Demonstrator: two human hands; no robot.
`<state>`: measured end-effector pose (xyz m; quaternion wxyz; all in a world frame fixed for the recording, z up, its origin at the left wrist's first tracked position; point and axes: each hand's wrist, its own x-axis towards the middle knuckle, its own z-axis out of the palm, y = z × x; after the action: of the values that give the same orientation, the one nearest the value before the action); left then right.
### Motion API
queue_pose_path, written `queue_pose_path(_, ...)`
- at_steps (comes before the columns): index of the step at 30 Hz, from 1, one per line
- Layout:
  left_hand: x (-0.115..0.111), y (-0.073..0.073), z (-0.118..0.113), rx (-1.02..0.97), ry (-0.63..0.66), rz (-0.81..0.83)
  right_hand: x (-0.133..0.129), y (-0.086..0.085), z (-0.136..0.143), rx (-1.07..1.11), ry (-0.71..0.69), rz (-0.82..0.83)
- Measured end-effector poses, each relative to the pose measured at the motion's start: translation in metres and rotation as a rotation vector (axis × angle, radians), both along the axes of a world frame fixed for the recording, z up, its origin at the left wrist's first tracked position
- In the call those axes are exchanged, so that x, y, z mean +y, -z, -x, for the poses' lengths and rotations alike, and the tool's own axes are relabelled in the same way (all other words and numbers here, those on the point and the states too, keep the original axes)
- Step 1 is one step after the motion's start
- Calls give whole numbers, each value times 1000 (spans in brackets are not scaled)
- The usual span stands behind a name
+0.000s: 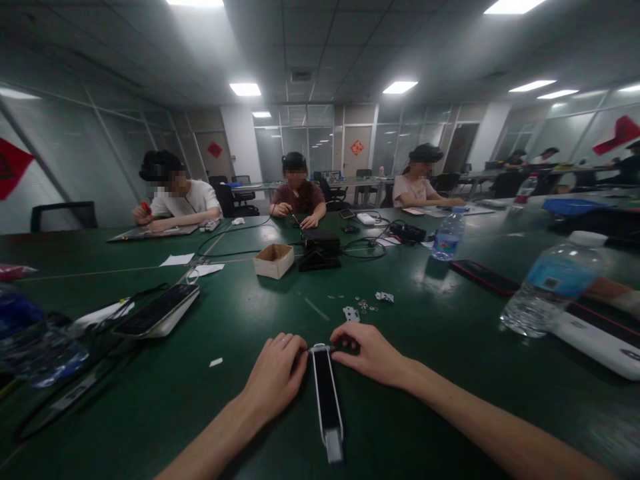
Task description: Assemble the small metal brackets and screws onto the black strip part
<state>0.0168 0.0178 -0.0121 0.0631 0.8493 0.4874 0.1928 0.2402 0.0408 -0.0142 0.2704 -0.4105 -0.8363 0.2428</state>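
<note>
Slim black-panelled device, lower centre of the frame, long axis pointing away, far end between left hand and right hand (fingers curled; cannot tell if gripping)

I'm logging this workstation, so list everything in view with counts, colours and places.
Framed strip: one, black and white, bottom centre
Small parts: several, silvery, beyond the strip
Open box: one, beige, centre
Boxy device: one, black, right of the box
Bottles: at least four, clear, both sides
Flat devices: several, black, both sides
Tray: one, blue, far right
Cables: several, black, centre and left
Papers: several, white, left of the box
Table: one, green, foreground
Chairs: several, black, background
Co-workers: at least five, pale or dark tops, opposite and far right
Decorations: several, red, walls and doors
Lights: several, white, ceiling
Left hand: one, ungloved, strip's left side
Right hand: one, ungloved, strip's right side
</note>
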Motion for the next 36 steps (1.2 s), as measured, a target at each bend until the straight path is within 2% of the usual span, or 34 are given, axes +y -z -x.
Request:
queue_pose_path(6, -2, -4, -1, 10, -11, 33, 1, 2, 0, -4, -29, -29)
queue_pose_path(17, 0, 0, 0, 2, -3, 14, -2, -5, 2, -10, -5, -12)
queue_pose_path(26, -1, -2, -1, 13, -10, 17, -1, 0, 2, -3, -41, -59)
queue_pose_path(36, -1, -3, -1, 15, -7, 15, -3, -6, 4, -24, -29, -71)
